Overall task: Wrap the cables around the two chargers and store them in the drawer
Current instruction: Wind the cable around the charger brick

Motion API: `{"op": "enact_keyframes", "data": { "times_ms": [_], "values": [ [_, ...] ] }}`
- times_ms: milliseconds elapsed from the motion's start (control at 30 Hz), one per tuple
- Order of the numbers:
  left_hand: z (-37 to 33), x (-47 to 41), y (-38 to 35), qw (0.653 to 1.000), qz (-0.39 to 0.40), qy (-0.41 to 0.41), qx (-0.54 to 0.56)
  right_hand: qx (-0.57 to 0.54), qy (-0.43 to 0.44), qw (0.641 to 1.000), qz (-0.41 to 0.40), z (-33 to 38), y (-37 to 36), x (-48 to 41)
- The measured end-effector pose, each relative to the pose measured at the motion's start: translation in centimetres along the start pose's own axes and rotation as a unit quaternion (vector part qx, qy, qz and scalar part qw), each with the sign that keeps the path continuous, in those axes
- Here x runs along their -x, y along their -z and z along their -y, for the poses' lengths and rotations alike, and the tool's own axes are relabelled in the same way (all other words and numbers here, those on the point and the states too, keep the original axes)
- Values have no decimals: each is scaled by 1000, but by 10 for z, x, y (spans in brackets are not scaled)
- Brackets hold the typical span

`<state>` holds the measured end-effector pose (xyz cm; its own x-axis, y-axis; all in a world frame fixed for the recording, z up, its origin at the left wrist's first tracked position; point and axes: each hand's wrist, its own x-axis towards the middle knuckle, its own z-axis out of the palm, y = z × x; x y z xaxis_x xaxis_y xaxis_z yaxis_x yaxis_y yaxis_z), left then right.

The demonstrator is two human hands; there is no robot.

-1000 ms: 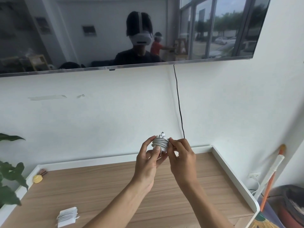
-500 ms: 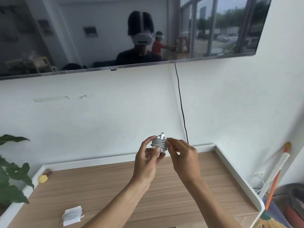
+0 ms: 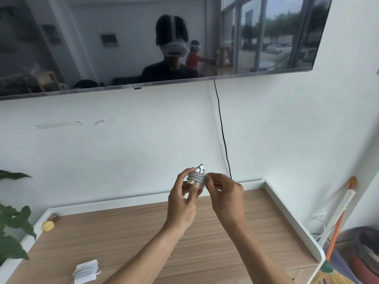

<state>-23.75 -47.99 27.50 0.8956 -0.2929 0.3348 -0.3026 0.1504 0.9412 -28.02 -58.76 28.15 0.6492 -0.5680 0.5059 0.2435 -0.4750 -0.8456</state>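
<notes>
Little is changing from a second ago: both hands are staying raised over the wooden desk (image 3: 133, 232), with only the left hand's thumb sliding lower and the view drifting slightly. The left hand (image 3: 181, 203) is cradling the white charger (image 3: 195, 177) between curled index finger and thumb. The right hand (image 3: 225, 196) is pinching the grey coils (image 3: 198, 179) on its right side, so both hands are closed on it in mid-air. The other charger (image 3: 86, 270), already wrapped, is lying near the desk's front-left edge; no drawer is showing. The loose connector end (image 3: 201, 167) is sticking up above the coils, seemingly untucked. If the pinch is easing before that end is getting secured, the springy turns are likely unwinding. A slip here is also sending the charger down onto the desk.
</notes>
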Motion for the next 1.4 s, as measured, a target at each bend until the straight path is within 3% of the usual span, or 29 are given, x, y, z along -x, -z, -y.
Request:
{"op": "enact_keyframes", "data": {
  "times_ms": [100,200,367,667,833,967,1167,1400],
  "values": [
    [-4,-4,1,1000,3,3,19,-81,-54,995,-5,-2,-1,-1],
    [-9,-7,5,987,9,84,133,-171,-103,979,47,-6,7,-6],
    [-14,-5,10,949,58,185,249,-174,-54,977,109,-4,17,-12],
    [-25,0,12,924,103,211,302,-290,-114,950,17,-6,16,-5],
    [-29,10,3,922,119,212,301,-176,-21,984,-31,-1,14,6],
    [-32,13,-4,909,129,218,330,-120,34,987,-102,-11,15,20],
    [-34,13,-11,905,116,227,339,-211,-34,965,-153,-5,12,25],
    [-31,9,-12,932,105,195,287,-247,-87,958,-117,4,22,14]
  ]
}}
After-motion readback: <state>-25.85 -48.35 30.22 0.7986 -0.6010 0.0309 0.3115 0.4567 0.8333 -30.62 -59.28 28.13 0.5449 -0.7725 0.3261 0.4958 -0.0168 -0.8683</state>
